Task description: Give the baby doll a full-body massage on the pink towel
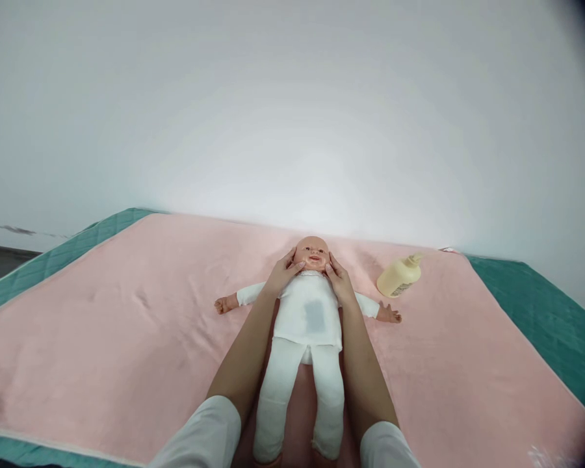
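Note:
A baby doll (292, 313) in a white top and white trousers lies on its back on a pink blanket (141, 312), head toward the wall and arms spread. My left hand (283, 272) cups one side of the doll's head, with its thumb on the cheek. On the opposite side, my right hand (338, 276) holds the head the same way, its fingers up along the side and thumb near the jaw. A grey rectangular patch (314, 316) shows on the top's front. Both my forearms run alongside the doll's body.
A pale yellow pump bottle (398, 277) rests on the blanket just beyond the doll's outstretched arm, on the right. Under the blanket, a green quilted cover (541, 305) shows at both sides. A plain white wall (292, 117) rises directly behind.

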`<state>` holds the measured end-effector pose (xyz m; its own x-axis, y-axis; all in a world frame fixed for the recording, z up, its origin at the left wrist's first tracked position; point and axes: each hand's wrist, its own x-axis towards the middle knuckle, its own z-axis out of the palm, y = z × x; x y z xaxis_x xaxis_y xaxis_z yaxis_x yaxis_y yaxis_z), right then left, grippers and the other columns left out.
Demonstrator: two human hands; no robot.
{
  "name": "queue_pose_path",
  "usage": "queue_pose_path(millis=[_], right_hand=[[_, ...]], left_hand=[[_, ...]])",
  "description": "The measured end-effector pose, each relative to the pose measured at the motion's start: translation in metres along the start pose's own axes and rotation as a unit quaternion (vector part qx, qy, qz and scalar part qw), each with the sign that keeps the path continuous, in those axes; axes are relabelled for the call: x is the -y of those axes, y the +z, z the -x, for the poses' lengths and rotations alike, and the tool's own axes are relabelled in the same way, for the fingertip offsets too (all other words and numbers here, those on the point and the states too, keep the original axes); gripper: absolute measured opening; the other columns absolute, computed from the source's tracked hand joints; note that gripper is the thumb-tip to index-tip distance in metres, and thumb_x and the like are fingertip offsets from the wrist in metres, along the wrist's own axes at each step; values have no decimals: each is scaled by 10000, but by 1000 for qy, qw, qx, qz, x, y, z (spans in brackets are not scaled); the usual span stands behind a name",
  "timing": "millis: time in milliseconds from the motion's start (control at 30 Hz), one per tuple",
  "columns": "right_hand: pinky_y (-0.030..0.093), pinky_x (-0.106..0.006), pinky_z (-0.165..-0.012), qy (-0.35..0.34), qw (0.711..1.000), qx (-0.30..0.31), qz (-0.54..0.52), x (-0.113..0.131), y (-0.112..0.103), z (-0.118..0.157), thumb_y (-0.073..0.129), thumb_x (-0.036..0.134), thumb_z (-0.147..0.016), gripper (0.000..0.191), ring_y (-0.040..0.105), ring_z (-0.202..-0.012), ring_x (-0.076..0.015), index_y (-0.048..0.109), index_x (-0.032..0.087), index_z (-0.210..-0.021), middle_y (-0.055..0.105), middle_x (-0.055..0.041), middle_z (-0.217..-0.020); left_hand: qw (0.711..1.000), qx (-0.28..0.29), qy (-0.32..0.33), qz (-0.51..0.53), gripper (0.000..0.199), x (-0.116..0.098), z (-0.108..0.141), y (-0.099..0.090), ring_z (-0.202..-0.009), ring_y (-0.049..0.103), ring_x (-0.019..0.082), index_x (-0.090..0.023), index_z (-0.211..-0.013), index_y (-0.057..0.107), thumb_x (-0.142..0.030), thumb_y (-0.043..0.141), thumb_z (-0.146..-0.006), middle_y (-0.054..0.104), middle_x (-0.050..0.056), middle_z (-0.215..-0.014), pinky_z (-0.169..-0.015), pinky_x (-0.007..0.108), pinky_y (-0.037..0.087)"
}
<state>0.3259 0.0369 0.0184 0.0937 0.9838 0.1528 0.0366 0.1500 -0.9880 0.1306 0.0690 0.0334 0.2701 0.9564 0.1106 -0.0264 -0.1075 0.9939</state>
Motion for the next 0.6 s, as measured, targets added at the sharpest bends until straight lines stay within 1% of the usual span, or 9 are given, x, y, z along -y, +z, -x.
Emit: queue_pose_path(millis=[100, 233, 400, 533, 600], right_hand=[[349, -429, -1135, 3, 1000, -1, -15, 2, 0, 1, 592, 586, -813, 778, 445, -1335, -252, 377, 189, -1446, 435, -59, -1460], [331, -422, -1148, 0, 1000, -8, -26, 6, 2, 2, 595, 598, -806, 779, 435, -1342, -253, 408, 168, -1428, 449, -69, -1451], [356, -440, -1133, 10, 999, -11, -41, 9, 3, 2, 605, 614, -787, 789, 479, -1306, -262, 422, 183, -1422, 487, -68, -1421], [375, -447, -1119, 17, 998, -13, -62, 5, 3, 1, 625, 585, -783, 783, 495, -1292, -265, 427, 172, -1418, 488, -81, -1420], [373, -447, -1120, 20, 997, -15, -77, 2, 3, 0, 626, 567, -789, 771, 497, -1290, -262, 427, 165, -1416, 491, -88, -1417]], left_hand=[[1000, 5, 3, 11, 819, 1, -1, -1, -1350, 406, 296, -154, -1456, 365, -485, 678, -775, 418, 103, -1473, -1128, 410, 330], [1000, 10, -4, 28, 838, 2, -1, -1, -1340, 417, 305, -164, -1463, 353, -504, 677, -769, 439, 101, -1459, -1127, 428, 324], [1000, 7, 8, 30, 823, 1, 0, 0, -1343, 412, 306, -149, -1453, 372, -522, 663, -779, 434, 103, -1462, -1126, 421, 329], [999, 1, 1, 52, 774, 3, -1, 0, -1342, 418, 291, -180, -1437, 404, -497, 673, -784, 462, 80, -1443, -1129, 421, 328], [996, -4, -20, 88, 756, 5, -2, 0, -1321, 446, 292, -190, -1430, 415, -497, 671, -788, 493, 76, -1419, -1116, 438, 349]])
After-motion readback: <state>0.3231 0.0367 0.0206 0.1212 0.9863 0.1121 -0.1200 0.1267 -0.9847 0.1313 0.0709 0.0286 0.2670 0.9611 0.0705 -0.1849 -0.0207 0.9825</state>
